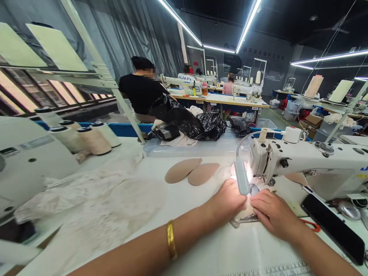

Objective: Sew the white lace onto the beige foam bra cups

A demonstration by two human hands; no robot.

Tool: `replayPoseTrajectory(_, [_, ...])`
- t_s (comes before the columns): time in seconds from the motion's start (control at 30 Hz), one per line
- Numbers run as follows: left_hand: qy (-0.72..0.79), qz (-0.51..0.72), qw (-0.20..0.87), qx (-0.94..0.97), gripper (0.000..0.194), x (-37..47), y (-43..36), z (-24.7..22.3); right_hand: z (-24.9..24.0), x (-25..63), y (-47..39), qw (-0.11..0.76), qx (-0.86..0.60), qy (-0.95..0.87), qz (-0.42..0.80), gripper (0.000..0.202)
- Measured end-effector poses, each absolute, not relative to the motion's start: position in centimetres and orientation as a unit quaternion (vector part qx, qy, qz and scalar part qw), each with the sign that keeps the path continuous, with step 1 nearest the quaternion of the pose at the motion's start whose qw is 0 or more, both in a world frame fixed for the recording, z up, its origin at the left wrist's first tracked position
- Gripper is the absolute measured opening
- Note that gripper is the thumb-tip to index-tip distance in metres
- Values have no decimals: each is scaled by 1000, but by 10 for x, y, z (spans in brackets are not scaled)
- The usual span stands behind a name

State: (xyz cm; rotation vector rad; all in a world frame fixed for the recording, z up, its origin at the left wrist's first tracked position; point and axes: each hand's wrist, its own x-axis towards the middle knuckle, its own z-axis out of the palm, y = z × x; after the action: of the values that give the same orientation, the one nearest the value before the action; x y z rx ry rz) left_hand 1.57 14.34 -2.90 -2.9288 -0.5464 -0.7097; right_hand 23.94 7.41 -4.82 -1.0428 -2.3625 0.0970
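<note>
My left hand (pixel 231 197) is beside the lamp (pixel 242 177) of a white sewing machine (pixel 290 157), its fingers bent down on pale fabric (pixel 245 209) near the needle area. Close on its right, my right hand (pixel 271 211) has its fingers together at the edge of the same fabric. What lies under the fingertips of both hands is too small to make out. Two beige teardrop-shaped pads (pixel 183 170) lie on the white table left of my hands. The needle is hidden behind the lamp and the machine head.
White lace fabric (pixel 97 199) spreads over the table's left side near thread cones (pixel 93 138). A black phone (pixel 333 228) and orange-handled scissors (pixel 312 225) lie right. Behind the clear tray (pixel 195 148) are black plastic bags (pixel 201 124) and a seated person (pixel 143 90).
</note>
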Motion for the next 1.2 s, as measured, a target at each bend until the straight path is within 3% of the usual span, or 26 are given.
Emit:
replayPoseTrajectory(0.13, [-168,-221,23,-960,11,13,146,-16,-51,239,77,277,-397,-875,22,21])
replayPoseTrajectory(0.5, [-137,-224,-43,-964,6,5,163,-13,-49,236,73,251,-436,-864,21,18])
replayPoseTrajectory(1.2, [-234,-208,-39,-949,17,18,172,-20,-63,241,80,289,-443,-849,26,25])
